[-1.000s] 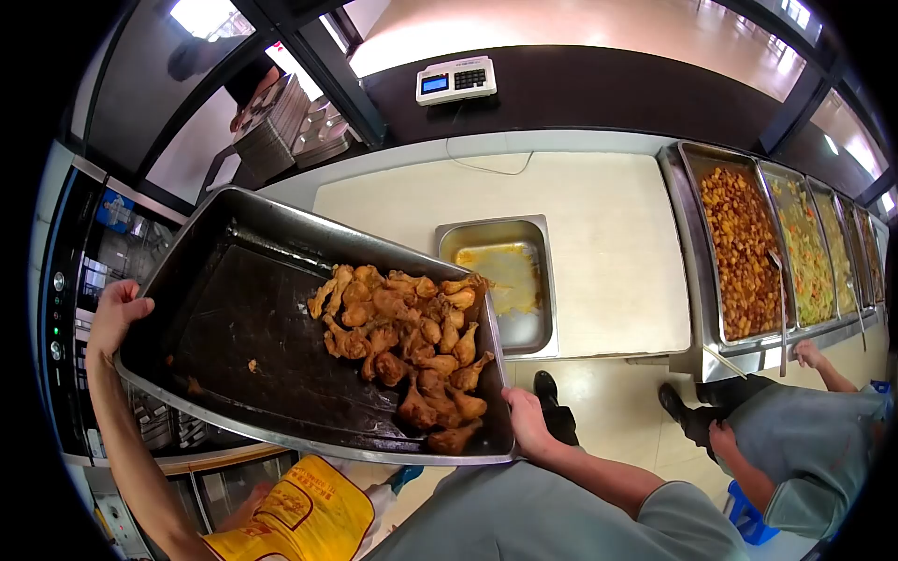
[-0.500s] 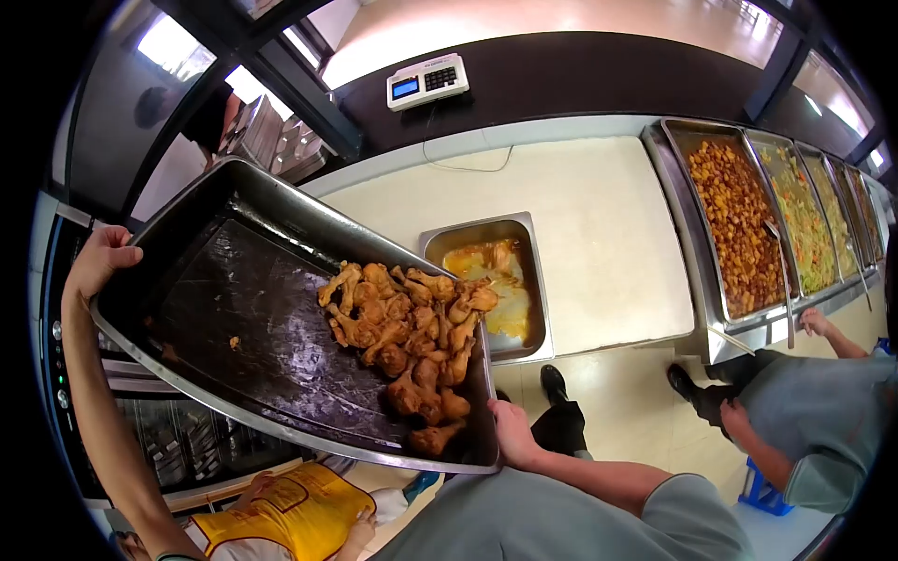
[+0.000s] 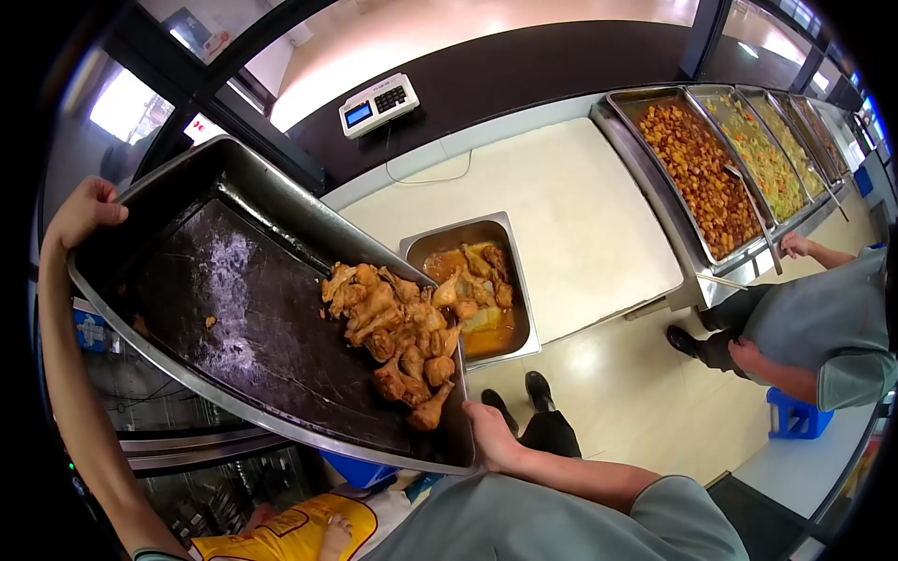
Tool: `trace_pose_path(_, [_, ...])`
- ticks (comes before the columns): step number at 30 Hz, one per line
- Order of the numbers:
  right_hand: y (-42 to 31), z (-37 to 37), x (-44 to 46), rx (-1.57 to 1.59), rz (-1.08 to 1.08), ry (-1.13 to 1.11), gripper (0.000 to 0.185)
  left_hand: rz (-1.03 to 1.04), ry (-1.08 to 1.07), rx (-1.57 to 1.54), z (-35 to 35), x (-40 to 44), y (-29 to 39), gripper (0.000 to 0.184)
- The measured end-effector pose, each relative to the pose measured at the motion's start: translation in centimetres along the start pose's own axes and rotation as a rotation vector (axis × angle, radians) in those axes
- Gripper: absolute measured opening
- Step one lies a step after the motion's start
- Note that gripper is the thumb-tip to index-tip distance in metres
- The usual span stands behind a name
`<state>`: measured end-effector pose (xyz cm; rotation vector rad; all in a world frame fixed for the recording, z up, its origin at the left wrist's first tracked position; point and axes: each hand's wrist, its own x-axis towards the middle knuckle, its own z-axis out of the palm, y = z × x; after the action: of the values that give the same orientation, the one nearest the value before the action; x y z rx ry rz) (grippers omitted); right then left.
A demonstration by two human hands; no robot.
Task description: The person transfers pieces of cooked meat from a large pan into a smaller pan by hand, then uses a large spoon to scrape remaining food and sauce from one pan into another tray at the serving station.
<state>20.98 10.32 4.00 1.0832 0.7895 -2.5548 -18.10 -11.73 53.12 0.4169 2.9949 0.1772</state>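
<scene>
While the bench (image 3: pixel 599 224) stands ahead, my big tray (image 3: pixel 262 304) tilts over 1 steel pan (image 3: pixel 525 285); chicken pieces (image 3: pixel 374 309) bunch at its low end, others lie in the pan; left hand (image 3: pixel 84 213) and right hand (image 3: pixel 492 438) clamp the tray's rim; gradual, even tilting suits loose pieces.

One dark tray (image 3: pixel 178 290), one keypad (image 3: pixel 390 98)
</scene>
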Motion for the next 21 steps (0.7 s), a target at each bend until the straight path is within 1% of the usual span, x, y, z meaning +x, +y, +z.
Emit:
trace_pose_path(2, [-1.4, 1.5, -1.4, 0.061, -0.026, -0.012, 0.027, -0.014, 0.054, 0.077, -0.2, 0.5, 1.6, 0.023])
trace_pose_path(4, [-1.2, 2.0, -1.6, 0.099, -0.021, -0.017, 0.026, -0.037, 0.09, 0.154, 0.0, 0.5, 3.7, 0.023])
trace_pose_path(7, [-0.2, 2.3, -0.7, 0.113, -0.029, -0.031, 0.025, -0.048, 0.131, 0.115, -0.2, 0.5, 5.0, 0.024])
trace_pose_path(10, [0.3, 2.9, -0.3, 0.109, -0.068, -0.079, 0.026, -0.038, 0.103, 0.105, -0.7, 0.1, 6.2, 0.023])
trace_pose_path(12, [0.6, 2.9, 0.1, 0.092, -0.069, -0.122, 0.027, 0.013, 0.242, 0.144, -0.5, 0.8, 5.4, 0.024])
trace_pose_path(13, [1.0, 2.8, 0.6, 0.078, -0.035, -0.135, 0.028, 0.038, 0.31, 0.163, -0.4, 1.1, 5.1, 0.024])
trace_pose_path(16, [1.6, 3.0, 1.5, 0.044, 0.04, -0.173, 0.03, -0.02, 0.158, 0.222, -1.8, 1.8, 7.1, 0.025])
trace_pose_path(18, [1.7, 2.9, 1.4, 0.041, 0.04, -0.181, 0.031, -0.024, 0.234, 0.284, -1.3, 0.9, 9.3, 0.027])
trace_pose_path(21, [2.2, 3.8, 2.3, -0.01, -0.059, -0.18, 0.032, -0.004, 0.293, 0.317, -0.5, 0.7, 11.3, 0.031])
